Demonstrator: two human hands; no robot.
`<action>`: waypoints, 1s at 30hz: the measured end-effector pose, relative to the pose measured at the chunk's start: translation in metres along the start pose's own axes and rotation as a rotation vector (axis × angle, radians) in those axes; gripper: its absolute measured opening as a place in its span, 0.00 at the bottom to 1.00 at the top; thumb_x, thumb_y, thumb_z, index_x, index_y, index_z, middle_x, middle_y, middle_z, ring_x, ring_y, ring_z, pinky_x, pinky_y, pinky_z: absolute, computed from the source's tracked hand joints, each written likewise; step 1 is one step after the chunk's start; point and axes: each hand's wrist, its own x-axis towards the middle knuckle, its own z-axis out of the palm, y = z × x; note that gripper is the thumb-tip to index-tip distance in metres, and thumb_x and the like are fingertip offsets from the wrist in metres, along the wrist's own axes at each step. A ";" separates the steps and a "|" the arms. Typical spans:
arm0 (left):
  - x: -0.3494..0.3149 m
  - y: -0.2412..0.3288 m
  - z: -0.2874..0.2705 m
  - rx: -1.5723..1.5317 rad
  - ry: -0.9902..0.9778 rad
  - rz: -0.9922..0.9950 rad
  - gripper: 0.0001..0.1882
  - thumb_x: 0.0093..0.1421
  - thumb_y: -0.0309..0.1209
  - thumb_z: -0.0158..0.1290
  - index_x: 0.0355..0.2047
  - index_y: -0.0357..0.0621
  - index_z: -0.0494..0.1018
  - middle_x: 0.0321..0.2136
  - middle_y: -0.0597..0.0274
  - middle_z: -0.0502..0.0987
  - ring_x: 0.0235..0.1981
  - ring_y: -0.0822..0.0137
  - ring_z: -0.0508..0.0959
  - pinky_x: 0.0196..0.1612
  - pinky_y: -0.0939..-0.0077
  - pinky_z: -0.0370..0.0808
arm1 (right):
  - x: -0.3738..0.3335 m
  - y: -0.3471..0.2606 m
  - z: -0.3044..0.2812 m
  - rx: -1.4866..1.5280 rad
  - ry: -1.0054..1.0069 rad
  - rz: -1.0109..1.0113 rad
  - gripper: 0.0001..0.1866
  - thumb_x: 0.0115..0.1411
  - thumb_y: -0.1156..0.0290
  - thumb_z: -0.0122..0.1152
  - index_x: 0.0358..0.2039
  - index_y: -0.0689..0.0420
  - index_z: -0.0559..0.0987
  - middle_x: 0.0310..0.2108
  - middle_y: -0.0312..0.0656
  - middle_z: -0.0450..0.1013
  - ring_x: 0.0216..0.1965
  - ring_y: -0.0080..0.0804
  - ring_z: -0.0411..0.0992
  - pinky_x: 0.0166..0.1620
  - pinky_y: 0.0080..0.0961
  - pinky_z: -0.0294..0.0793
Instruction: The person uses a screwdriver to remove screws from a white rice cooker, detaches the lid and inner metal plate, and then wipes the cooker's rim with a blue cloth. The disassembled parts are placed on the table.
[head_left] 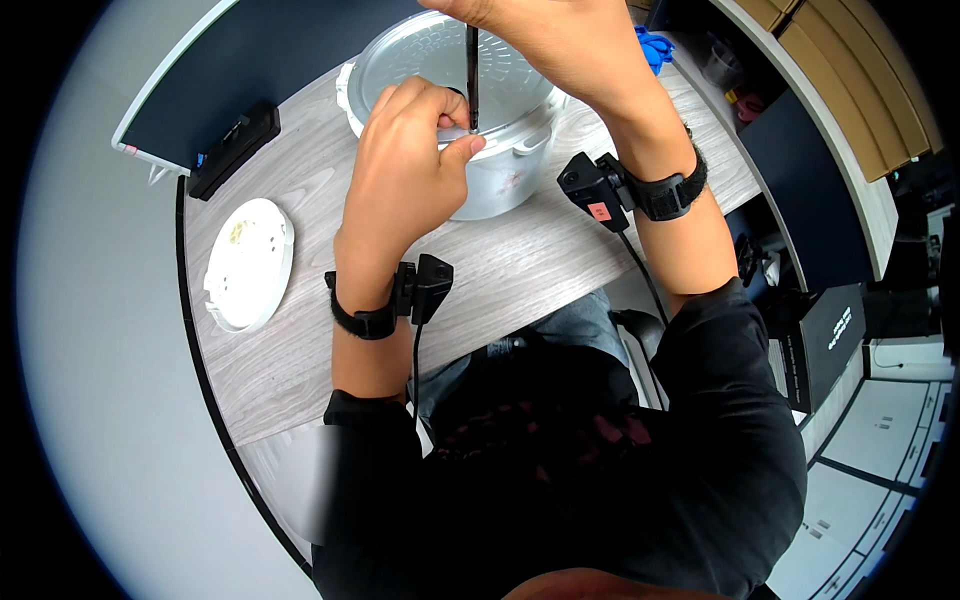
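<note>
A dark screwdriver (472, 75) stands nearly upright, its tip at the near rim of a round pot-like appliance (505, 190) with pale walls and a grey, patterned round top. My right hand (560, 40) grips the screwdriver from above; the handle and some fingers lie beyond the upper edge of the picture. My left hand (405, 165) rests at the rim, its thumb and curled forefinger closed beside the screwdriver tip. Whatever sits between those fingers is too small to make out. A white handle lug (535, 142) juts from the rim to the right of the tip.
A white round plastic cover (250, 270) lies on the left of the wood-grain table (320, 195). Behind it, a black box-shaped object (235, 150) stands by a dark partition (290, 45). At right are a blue crumpled item (655, 50), a clear cup (720, 65) and cardboard boxes (850, 80).
</note>
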 end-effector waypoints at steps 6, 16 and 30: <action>0.001 0.001 -0.001 0.002 -0.007 0.003 0.10 0.49 0.21 0.66 0.28 0.39 0.75 0.31 0.57 0.76 0.36 0.55 0.75 0.40 0.64 0.72 | 0.002 -0.002 -0.003 0.334 0.020 0.055 0.26 0.60 0.78 0.67 0.58 0.63 0.69 0.40 0.37 0.75 0.39 0.19 0.73 0.41 0.17 0.75; 0.001 0.001 0.000 -0.009 0.013 -0.032 0.09 0.48 0.22 0.67 0.27 0.39 0.75 0.30 0.57 0.77 0.36 0.56 0.76 0.40 0.65 0.72 | -0.002 -0.016 -0.009 0.010 -0.016 0.090 0.22 0.59 0.78 0.68 0.53 0.64 0.73 0.38 0.36 0.76 0.38 0.20 0.74 0.42 0.19 0.77; 0.008 -0.002 -0.003 -0.010 -0.057 -0.122 0.09 0.48 0.27 0.69 0.26 0.39 0.78 0.29 0.58 0.77 0.35 0.59 0.78 0.40 0.65 0.73 | 0.003 0.007 -0.024 0.207 -0.043 0.052 0.19 0.60 0.81 0.66 0.51 0.63 0.74 0.39 0.37 0.77 0.39 0.21 0.76 0.43 0.19 0.78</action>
